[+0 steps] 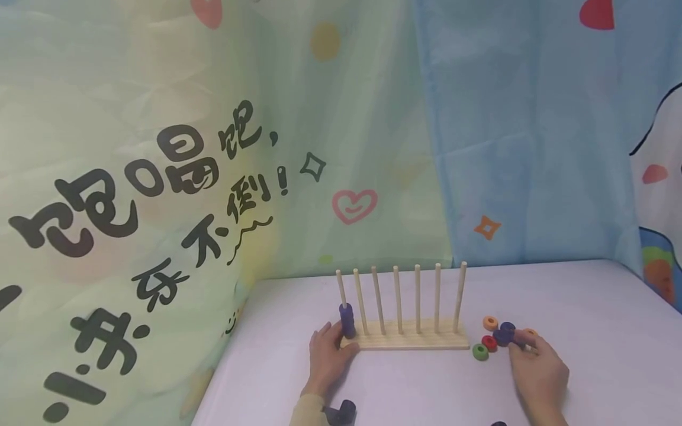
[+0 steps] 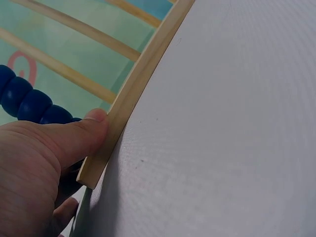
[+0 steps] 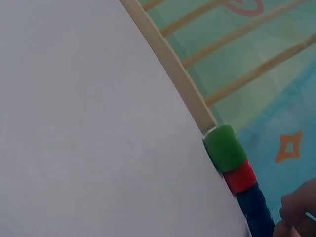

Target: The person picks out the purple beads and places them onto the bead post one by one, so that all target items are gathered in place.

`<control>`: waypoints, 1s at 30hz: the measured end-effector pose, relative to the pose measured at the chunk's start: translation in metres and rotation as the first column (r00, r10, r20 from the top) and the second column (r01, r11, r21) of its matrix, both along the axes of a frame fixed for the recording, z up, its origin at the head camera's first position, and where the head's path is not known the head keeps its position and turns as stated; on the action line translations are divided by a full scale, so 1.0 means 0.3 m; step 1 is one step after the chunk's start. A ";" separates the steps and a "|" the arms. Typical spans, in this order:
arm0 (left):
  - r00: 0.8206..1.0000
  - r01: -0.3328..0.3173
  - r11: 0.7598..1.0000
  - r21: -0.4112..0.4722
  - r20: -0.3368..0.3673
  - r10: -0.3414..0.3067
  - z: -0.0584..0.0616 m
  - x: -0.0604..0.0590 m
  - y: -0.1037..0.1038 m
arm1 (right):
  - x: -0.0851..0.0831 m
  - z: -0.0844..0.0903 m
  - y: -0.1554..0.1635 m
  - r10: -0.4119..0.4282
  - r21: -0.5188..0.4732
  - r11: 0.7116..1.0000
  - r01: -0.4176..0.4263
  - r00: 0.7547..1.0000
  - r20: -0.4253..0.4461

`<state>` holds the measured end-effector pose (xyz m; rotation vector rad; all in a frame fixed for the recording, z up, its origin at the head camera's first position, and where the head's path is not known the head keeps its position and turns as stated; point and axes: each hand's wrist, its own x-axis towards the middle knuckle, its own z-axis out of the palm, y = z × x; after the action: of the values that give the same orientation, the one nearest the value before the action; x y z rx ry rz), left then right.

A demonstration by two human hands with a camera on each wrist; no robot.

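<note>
Closest to me, the white counter [image 1: 426,390] bears a pale wooden seven-peg rack [image 1: 412,343], which could skid if the left hand [image 1: 328,358] gripping its left end slackens. I can't tell whether the right hand [image 1: 540,371] pinches; one brush could scatter the glossy, round, mixed-colour beads [image 1: 499,338] beside the rack.

The rack [image 1: 405,343] is plain pale wood, with deep blue beads [image 1: 347,322] on one peg [image 1: 341,289]. Green, red, orange and dark blue colour the loose beads [image 1: 489,346] on the lilac-tinged white table [image 1: 426,390]. The backdrop [image 1: 373,118] is pale green and blue, patterned with black lettering [image 1: 74,387], a pink heart [image 1: 353,209] and an orange star [image 1: 481,229].
</note>
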<state>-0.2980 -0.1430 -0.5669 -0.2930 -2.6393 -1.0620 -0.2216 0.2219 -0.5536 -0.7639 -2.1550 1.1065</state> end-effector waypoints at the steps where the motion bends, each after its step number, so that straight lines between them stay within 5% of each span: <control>1: 1.000 0.000 1.000 -0.001 -0.001 0.000 0.002 0.000 0.000 | -0.001 0.000 0.005 -0.003 -0.008 1.000 0.003 1.000 -0.005; 8: 1.000 0.001 1.000 -0.003 -0.015 -0.001 0.011 0.005 0.000 | -0.002 -0.002 0.027 0.013 -0.037 0.999 -0.013 1.000 0.006; 16: 0.999 0.005 1.000 -0.001 -0.041 -0.005 0.009 0.011 0.002 | 0.002 -0.014 0.027 0.026 0.066 0.997 -0.028 0.999 0.025; 30: 1.000 -0.004 1.000 0.003 0.002 0.004 0.015 0.009 0.003 | 0.002 -0.017 0.033 0.051 0.113 0.992 -0.056 0.997 0.050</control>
<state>-0.2954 -0.1420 -0.5622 -0.2859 -2.6385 -1.0661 -0.2210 0.2318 -0.5586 -0.6904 -2.2687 0.9910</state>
